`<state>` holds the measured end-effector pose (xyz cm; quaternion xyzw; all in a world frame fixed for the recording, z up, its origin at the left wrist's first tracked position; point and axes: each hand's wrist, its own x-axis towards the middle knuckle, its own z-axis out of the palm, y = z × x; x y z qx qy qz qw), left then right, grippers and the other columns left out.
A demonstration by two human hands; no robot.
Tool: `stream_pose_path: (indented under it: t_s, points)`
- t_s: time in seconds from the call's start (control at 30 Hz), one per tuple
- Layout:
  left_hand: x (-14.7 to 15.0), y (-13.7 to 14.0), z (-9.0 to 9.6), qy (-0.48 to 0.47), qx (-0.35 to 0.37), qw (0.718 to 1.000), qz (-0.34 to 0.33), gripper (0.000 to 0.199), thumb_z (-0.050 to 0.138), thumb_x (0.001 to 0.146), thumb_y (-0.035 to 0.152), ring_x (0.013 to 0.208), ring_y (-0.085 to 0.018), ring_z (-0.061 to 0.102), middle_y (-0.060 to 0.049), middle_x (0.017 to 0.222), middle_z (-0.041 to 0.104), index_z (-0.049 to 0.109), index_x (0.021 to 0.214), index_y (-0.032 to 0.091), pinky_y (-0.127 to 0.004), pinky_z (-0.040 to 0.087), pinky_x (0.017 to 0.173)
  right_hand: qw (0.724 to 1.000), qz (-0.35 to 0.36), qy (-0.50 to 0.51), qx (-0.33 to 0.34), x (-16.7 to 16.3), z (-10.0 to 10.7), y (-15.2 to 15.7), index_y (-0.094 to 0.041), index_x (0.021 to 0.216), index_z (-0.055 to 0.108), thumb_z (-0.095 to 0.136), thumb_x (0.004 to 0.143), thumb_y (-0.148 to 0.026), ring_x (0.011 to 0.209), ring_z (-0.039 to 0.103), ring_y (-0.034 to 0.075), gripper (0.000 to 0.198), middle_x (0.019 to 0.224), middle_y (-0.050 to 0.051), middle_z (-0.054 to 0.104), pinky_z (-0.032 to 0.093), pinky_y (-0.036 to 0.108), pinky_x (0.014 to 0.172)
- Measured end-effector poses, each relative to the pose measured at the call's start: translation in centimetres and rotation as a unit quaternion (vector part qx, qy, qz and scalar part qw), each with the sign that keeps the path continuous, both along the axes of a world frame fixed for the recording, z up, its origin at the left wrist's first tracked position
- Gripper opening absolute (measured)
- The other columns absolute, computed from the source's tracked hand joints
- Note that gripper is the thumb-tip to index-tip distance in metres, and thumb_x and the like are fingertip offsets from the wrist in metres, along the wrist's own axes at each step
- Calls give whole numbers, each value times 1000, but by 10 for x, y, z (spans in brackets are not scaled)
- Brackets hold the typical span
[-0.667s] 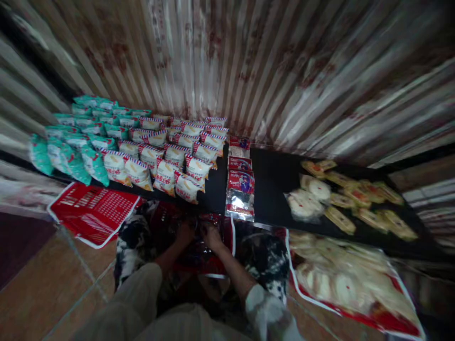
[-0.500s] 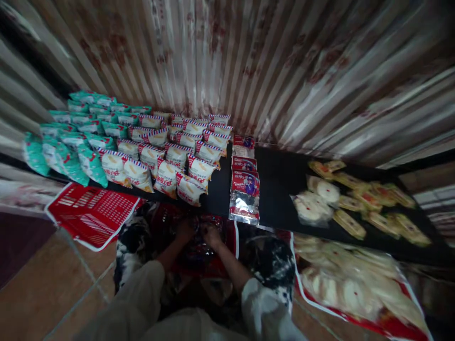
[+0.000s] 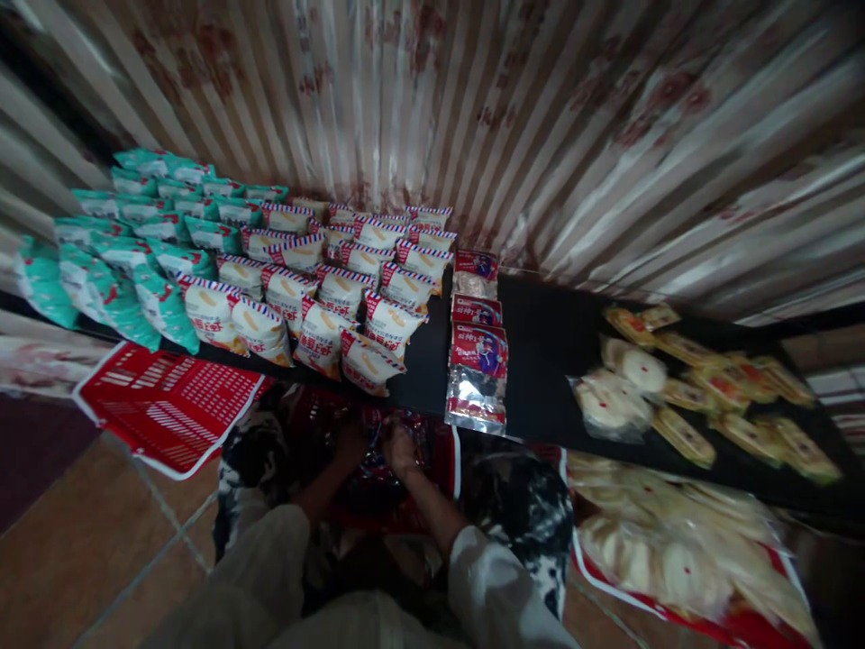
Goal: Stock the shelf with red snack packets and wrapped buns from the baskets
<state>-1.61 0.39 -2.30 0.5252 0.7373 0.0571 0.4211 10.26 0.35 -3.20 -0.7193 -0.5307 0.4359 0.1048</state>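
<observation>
Packets [image 3: 377, 458], glossy, lie in a red basket [image 3: 455, 464] at seven o'clock. Left hand [image 3: 351, 438] and right hand [image 3: 401, 445] reach in; cannot tell either grip. Handling by edges seems gentlest.

Shiny and dull, seen from far away.
I saw light bounce off the thin, glossy skins of the red packets [image 3: 478, 353] and the dark packets [image 3: 375, 464] down low. The green bags [image 3: 163, 305] and white bags [image 3: 319, 339] looked like crinkly plastic. The red basket [image 3: 172, 392] looked like hard plastic. The black table [image 3: 541, 347] was smooth and dull. The curtain [image 3: 378, 108] looked like shiny cloth.
</observation>
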Motion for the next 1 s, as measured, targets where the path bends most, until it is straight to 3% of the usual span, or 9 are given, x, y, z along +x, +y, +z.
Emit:
stream_pose_path:
  t_s: [0.17,0.3,0.43,0.53,0.63,0.73,0.9,1.0]
  points:
    - [-1,2,13,10,50,999,-13,45,49,81,10,121,-24,52,-15,129,57,52,126,15,-34,39,101,986,32,81,146,0,17,-18,-16,127,50,43,65,5,102,61,19,66,108,10,66,46,35,93]
    - [-5,1,20,-48,77,995,-49,48,45,77,3,121,-21,52,-12,127,59,56,122,16,-34,35,105,978,113,107,135,11,47,-31,-17,128,50,47,62,1,80,60,17,68,88,4,64,50,31,79]
    - [-6,-4,27,-178,87,979,-55,44,49,70,4,114,-21,55,-6,115,66,66,107,19,-36,35,105,963,178,144,145,26,92,-35,-20,121,56,49,60,0,73,53,14,65,79,0,57,45,27,72]
    - [-6,-11,38,-256,61,963,-64,31,55,66,9,101,-23,61,-5,98,71,69,92,18,-36,43,95,949,197,216,118,41,125,-33,-22,116,59,48,62,-2,67,47,11,59,75,-3,52,40,23,64]
    - [-7,-19,60,-395,0,917,-60,19,62,68,20,86,-21,63,-4,84,71,69,85,15,-33,47,83,931,144,320,96,59,152,-29,-22,122,54,52,71,-11,66,46,10,52,75,-4,49,37,21,60]
    - [-6,-26,91,-481,-39,875,-40,26,69,68,32,85,-21,62,-5,86,71,68,87,14,-33,46,83,916,59,382,106,78,174,-25,-23,124,51,58,75,-22,64,44,9,50,76,-4,48,36,20,59]
    - [7,-31,134,-535,-42,841,-73,40,70,71,41,97,-22,61,-7,103,70,67,102,16,-35,42,92,901,-69,406,134,100,200,-19,-24,119,55,65,70,-30,63,47,8,51,79,-4,53,38,21,59]
    - [21,-31,152,-528,-26,846,-75,38,71,69,45,89,-21,62,-6,93,71,67,95,16,-33,45,86,888,-136,413,148,107,206,-16,-23,115,57,68,65,-34,64,52,10,52,79,-3,58,41,22,59]
